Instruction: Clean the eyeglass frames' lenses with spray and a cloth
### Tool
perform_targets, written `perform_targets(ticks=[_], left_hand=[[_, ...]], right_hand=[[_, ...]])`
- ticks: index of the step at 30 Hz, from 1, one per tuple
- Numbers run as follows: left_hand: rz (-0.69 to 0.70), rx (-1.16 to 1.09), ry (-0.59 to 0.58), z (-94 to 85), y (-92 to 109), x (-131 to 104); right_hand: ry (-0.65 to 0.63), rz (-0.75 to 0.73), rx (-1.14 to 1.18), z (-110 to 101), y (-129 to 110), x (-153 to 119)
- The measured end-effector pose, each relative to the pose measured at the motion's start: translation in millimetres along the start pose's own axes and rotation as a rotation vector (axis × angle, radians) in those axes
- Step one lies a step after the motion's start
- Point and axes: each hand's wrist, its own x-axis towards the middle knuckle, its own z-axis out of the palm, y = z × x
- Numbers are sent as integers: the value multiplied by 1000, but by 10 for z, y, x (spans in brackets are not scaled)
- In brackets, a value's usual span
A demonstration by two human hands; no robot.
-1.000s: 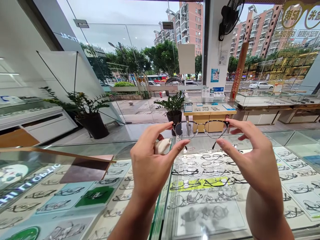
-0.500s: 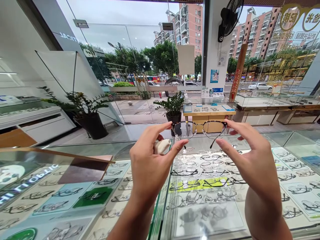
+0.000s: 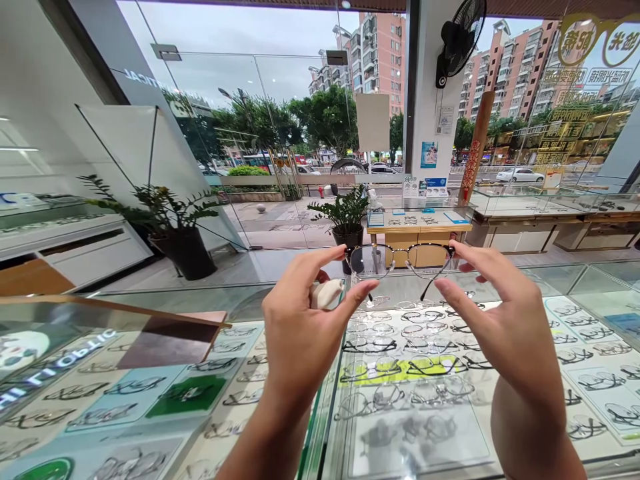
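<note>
A pair of eyeglasses (image 3: 400, 251) with a dark upper rim is held up level above the glass display case, lenses facing away. My left hand (image 3: 305, 320) pinches its left end between thumb and forefinger, and a white object (image 3: 327, 293), perhaps a crumpled cloth, is tucked in the same palm. At the right end, my right hand (image 3: 505, 313) has its forefinger on the frame's corner and its thumb near the temple arm. Both temple arms point down toward me. Under the hands, rows of glasses (image 3: 433, 365) lie inside the case.
The glass case (image 3: 325, 427) spans the foreground. To the left is a wood-edged sign board (image 3: 165, 333). Beyond the case stand two potted plants (image 3: 183, 250), a small display table (image 3: 420, 230) and glass doors. A black fan (image 3: 463, 40) hangs on a pillar.
Both hands and the eyeglasses have shifted very slightly to the right in view. The background sits a little lower in the frame. The grip looks the same.
</note>
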Motion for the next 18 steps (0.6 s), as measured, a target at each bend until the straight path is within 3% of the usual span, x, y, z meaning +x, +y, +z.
perform_targets(ticks=[18], left_hand=[[41, 33, 21, 4, 46, -10]], right_hand=[[-66, 4, -11, -11, 33, 2]])
